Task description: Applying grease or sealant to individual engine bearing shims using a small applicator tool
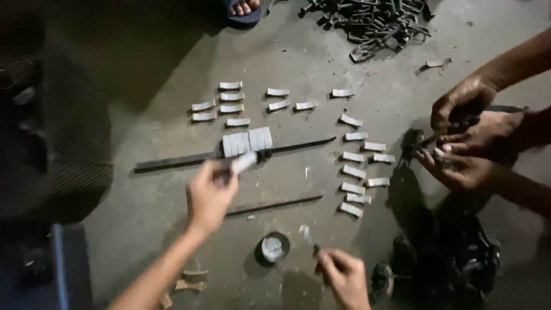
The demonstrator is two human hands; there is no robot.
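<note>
**Two hands over rows of metal pieces on a concrete floor**

The left hand (209, 195) hovered above the middle of the floor (143, 206), its fingers clenched on one small pale metal piece (244, 163), held just in front of a long dark metal bar (229, 154) that lay flat across the floor. A block of pale pieces (248, 141) sat stacked side by side on that bar, close to the held piece. A shorter dark bar (274, 204) lay nearer the person, just right of the left hand.

The right hand (343, 276) was low, near the floor's near edge, fingers pinched on a thin brush-like tool (307, 236) whose pale tip pointed up and away; the picture was too blurred to tell the tool more exactly. Just left of it stood a small round dark tin (272, 248) with a pale inside.

Loose pale pieces (227, 103) lay in short rows beyond the long bar, and another loose column (359, 172) ran down the right of the middle.

At the right edge another person's hands (470, 138) were bunched together around a small dark part. A tangled heap of dark metal clips (373, 23) lay at the far edge, and a foot in a blue sandal (244, 8) showed beside it. Dark parts (447, 264) were piled at the near right corner.
</note>
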